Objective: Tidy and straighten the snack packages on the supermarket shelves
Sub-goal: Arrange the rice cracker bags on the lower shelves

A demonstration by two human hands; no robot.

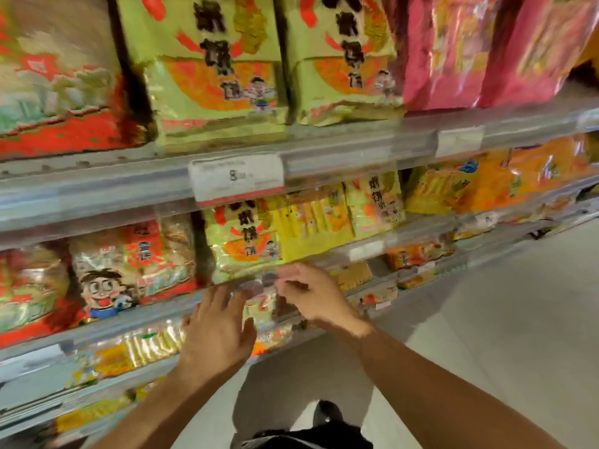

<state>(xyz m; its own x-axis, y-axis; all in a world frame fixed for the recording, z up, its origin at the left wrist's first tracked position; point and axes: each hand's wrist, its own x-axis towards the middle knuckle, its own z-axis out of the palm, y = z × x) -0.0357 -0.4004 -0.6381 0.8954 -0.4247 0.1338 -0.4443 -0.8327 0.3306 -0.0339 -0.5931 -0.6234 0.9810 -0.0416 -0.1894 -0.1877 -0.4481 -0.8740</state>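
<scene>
The view is blurred. A yellow-green snack bag with black characters point(246, 241) stands on the middle shelf point(155, 315), leaning against more yellow bags point(316, 222) to its right. My left hand point(217, 328) is spread flat with fingers apart in front of the shelf edge, just below that bag. My right hand point(311, 293) is beside it with fingers curled at the shelf's front rail; whether it pinches anything is not clear. A small blurred package point(262, 307) shows between the two hands.
The top shelf holds large yellow-green bags point(214, 66), red-and-white bags point(55, 85) at left and pink bags point(486, 50) at right. A price tag point(236, 178) hangs on its rail. Lower shelves carry yellow packets point(139, 348). Pale floor point(502, 319) lies to the right.
</scene>
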